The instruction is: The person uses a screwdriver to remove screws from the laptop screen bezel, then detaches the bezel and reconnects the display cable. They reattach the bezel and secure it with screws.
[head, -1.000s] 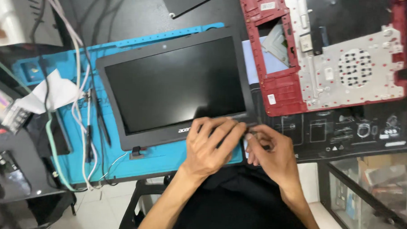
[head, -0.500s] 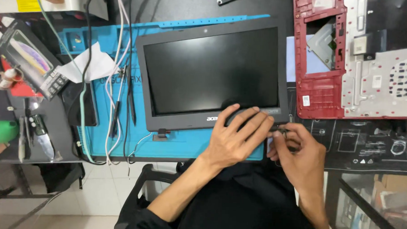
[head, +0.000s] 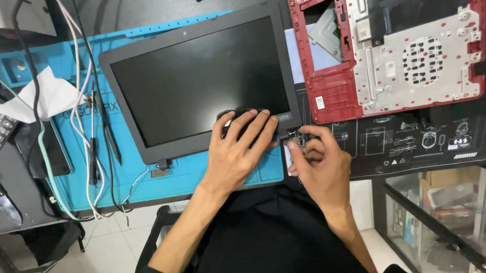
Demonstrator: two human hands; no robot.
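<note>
the laptop screen panel [head: 202, 81] lies flat on the blue repair mat [head: 144, 176] of the bench, beside the red laptop base [head: 331, 91]. its lower edge is pressed down by the flat, open left hand [head: 234, 152]. the hinge [head: 297, 137] at the corner is pinched in the closed grip of the right hand [head: 320, 166]. the hinge seems to be worked loose; a steady, careful pull is judged to be needed next.

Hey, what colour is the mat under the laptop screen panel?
Bright blue; the work mat shows best in the head view.
</note>
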